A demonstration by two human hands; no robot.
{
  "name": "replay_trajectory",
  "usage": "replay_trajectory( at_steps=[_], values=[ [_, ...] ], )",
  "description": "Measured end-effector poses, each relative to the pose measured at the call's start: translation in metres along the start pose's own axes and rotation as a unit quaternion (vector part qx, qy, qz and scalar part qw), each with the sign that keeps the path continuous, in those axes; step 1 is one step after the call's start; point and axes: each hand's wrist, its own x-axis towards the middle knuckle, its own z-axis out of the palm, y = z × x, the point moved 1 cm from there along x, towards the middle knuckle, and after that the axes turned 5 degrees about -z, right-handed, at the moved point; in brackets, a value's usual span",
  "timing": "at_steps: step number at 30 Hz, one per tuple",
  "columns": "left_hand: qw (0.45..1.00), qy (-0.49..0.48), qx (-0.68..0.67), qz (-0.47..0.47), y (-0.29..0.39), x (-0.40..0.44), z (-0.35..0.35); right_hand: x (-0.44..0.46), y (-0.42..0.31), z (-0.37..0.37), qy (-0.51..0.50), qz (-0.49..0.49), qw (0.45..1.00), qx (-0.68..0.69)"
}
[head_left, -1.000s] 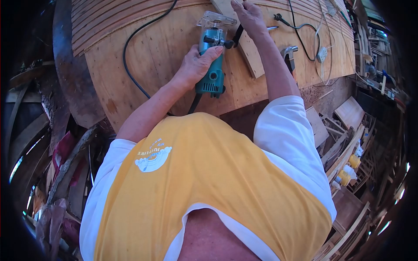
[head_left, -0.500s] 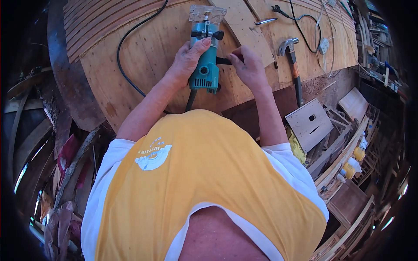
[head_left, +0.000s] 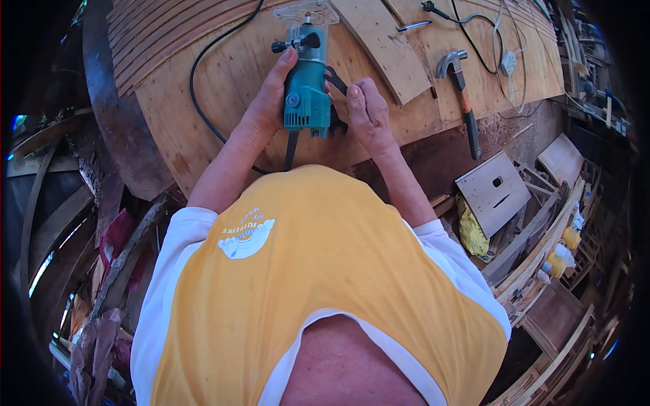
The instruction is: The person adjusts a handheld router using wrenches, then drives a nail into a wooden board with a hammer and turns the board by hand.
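A teal trim router with a clear plastic base lies over the wooden workbench, its base end pointing away from me. My left hand is closed round the router's left side, the thumb lying along the body near the black knobs. On the other side, my right hand grips the end of a flat black wrench. The wrench's far end meets the right side of the router, but the exact contact is hard to see. A black power cord leaves the router's near end.
To the right, a claw hammer overhangs the bench edge. Near it lie a pen, a flat board, a black plug and a white socket block. Ribbed wooden strips cover the far left.
The router has tilted and shifted slightly left. My right hand has moved left and down, turning the black wrench to a steeper slant. My view has shifted slightly.
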Motion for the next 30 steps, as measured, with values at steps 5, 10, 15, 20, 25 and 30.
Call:
replay_trajectory(
  at_steps=[5,10,15,20,25,30],
  values=[
    [1.0,-0.009,-0.016,-0.004,0.004,-0.005,0.0,0.016,0.017,0.035,0.013,0.015,0.988,0.155],
    [1.0,0.01,0.017,0.008,0.003,-0.004,0.003,0.027,0.022,0.039,0.073,0.017,0.986,0.147],
    [0.999,0.014,0.037,0.026,-0.002,0.004,-0.002,0.037,0.009,0.044,0.06,0.062,0.979,0.187],
    [0.998,0.038,0.04,0.043,-0.003,0.003,0.003,0.038,0.011,0.044,0.077,0.023,0.989,0.122],
    [0.991,0.06,0.102,0.065,-0.011,0.009,0.003,0.031,-0.007,0.034,0.085,0.037,0.995,0.047],
    [0.989,0.087,0.08,0.086,-0.012,0.011,0.005,0.037,-0.011,0.032,0.09,0.069,0.993,0.019]
  ],
)
